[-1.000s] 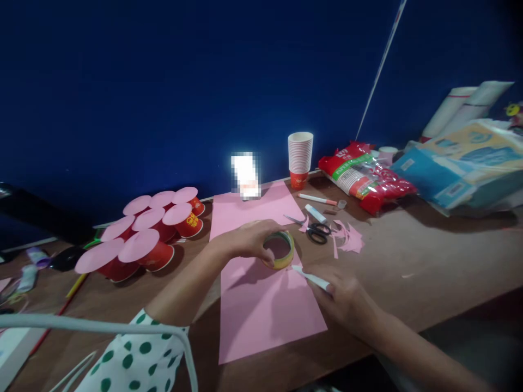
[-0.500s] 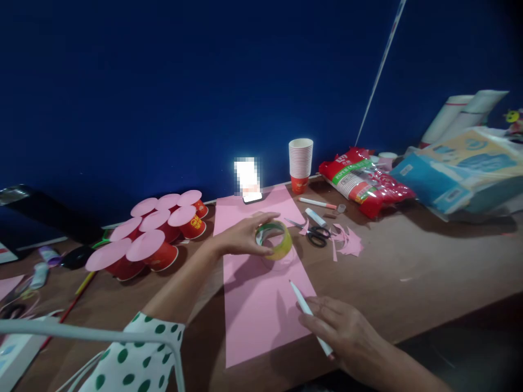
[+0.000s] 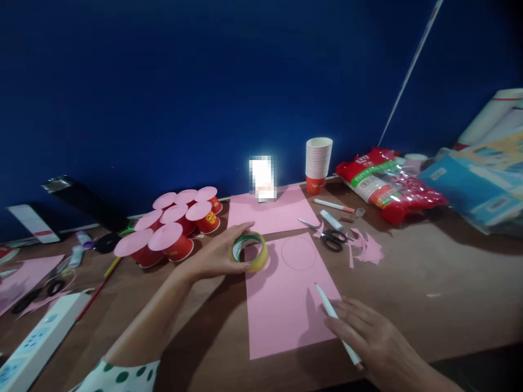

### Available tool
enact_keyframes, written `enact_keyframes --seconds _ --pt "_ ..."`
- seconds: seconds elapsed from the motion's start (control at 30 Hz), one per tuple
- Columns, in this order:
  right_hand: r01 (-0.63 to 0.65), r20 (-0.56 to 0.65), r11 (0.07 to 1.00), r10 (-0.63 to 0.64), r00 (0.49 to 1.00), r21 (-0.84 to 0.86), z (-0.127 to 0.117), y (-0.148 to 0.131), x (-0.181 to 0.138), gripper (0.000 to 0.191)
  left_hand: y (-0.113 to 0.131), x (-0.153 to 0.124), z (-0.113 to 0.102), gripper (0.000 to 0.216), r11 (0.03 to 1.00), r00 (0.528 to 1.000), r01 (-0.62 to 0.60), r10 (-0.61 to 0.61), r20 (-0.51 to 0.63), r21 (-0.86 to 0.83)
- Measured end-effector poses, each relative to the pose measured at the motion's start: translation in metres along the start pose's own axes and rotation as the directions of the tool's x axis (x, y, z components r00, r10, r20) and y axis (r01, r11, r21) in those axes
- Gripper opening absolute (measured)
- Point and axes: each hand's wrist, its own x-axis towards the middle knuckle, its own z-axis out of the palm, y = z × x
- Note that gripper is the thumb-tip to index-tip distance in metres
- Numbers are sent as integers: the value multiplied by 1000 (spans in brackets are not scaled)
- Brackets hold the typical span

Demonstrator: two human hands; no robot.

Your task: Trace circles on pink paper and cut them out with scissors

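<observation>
My left hand (image 3: 223, 253) grips a roll of yellowish clear tape (image 3: 260, 260) by its side, holding it over the left edge of a pink paper sheet (image 3: 281, 321). A drawn circle (image 3: 298, 268) shows on the sheet, to the right of the roll. Between the thumb and fingers of my right hand (image 3: 363, 329) is a white marker (image 3: 337, 321), its tip pointing up and left above the paper. Behind lies a second pink sheet (image 3: 269, 215), partly under a bright phone (image 3: 263, 179) leaning on the wall.
Several red paper cups topped with pink discs (image 3: 165, 237) stand at left. Black-handled scissors (image 3: 334, 239), a glue stick (image 3: 330, 219) and pink scraps (image 3: 368, 247) lie at right. Stacked cups (image 3: 318, 163) and a red cup package (image 3: 388, 182) stand behind. A power strip (image 3: 41, 340) lies front left.
My left hand has moved the tape roll leftward off its spot, uncovering the drawn circle. The marker remains in my right hand. The view has turned slightly left.
</observation>
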Motion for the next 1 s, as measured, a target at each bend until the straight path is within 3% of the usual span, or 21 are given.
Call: enact_keyframes --seconds 0.27,1.0 --pt "17 -29 1000 -16 999 10 1 1 1 48 24 -1 24 81 994 998 -58 57 18 97" --pt "31 -9 1000 -31 999 3 1 2 2 50 18 7 34 85 999 1000 -31 31 0 22"
